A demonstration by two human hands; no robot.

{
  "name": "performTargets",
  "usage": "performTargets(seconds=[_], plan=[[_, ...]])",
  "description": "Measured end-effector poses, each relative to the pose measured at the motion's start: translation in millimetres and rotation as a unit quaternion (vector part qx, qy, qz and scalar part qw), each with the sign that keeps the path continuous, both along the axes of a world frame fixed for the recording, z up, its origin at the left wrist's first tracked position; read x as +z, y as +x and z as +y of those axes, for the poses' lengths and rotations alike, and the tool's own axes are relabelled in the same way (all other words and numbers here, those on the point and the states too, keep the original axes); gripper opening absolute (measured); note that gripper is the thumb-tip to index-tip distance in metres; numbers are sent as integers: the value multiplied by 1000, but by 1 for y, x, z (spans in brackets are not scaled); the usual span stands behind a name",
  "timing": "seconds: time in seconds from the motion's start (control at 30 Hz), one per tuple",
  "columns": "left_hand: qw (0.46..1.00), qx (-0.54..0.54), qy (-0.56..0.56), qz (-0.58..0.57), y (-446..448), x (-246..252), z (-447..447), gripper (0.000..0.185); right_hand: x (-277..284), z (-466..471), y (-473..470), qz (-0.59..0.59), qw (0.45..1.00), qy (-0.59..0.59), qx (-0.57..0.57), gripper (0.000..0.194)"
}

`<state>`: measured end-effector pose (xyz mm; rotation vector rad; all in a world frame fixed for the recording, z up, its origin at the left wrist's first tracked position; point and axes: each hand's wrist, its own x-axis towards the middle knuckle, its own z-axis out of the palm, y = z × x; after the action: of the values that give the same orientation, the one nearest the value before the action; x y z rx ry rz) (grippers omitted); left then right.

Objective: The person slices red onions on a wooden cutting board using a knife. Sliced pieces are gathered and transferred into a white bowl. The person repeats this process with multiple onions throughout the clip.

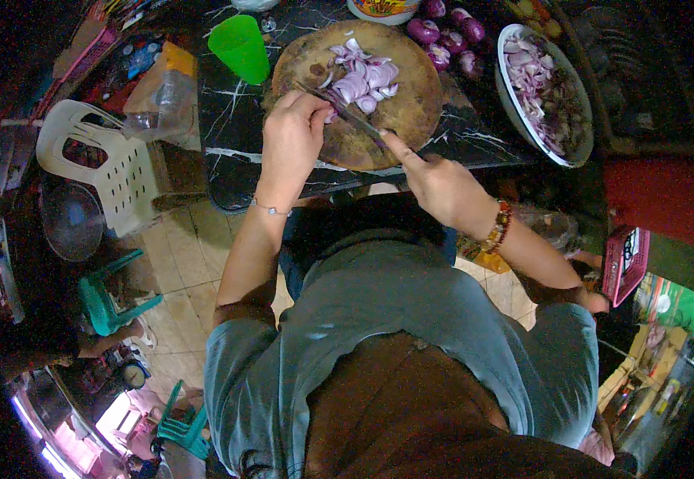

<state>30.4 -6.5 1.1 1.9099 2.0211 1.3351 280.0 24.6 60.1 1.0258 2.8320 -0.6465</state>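
A round wooden chopping board [407,78] lies on a black marble-patterned table, with sliced red onion [359,78] heaped near its middle. My right hand [443,185] holds a knife [353,117], its index finger stretched along the blade, which slants over the board. At the board's left side my left hand [296,132] pinches a small piece of onion [330,115] against the blade. The knife's handle is hidden in my right hand. Several whole peeled red onions [452,39] lie just beyond the board at the right.
A bright green plastic cup [239,49] lies left of the board. At the right edge stands a white-rimmed basin [510,90] of cut onion. A labelled white tub [383,11] is behind the board. A beige plastic chair [122,173] stands left of the table.
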Motion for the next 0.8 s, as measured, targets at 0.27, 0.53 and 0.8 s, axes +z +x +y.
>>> performTargets(seconds=[0.27, 0.53, 0.8], plan=[[1000, 7, -6, -3, 0, 1, -2, 5, 21, 13, 11, 69, 996, -60, -2, 63], [1000, 6, -14, -13, -1, -2, -1, 6, 25, 4, 14, -5, 1000, -19, 20, 66], [993, -75, -15, 85, -3, 1, -9, 23, -2, 27, 0, 101, 907, -387, -130, 57]])
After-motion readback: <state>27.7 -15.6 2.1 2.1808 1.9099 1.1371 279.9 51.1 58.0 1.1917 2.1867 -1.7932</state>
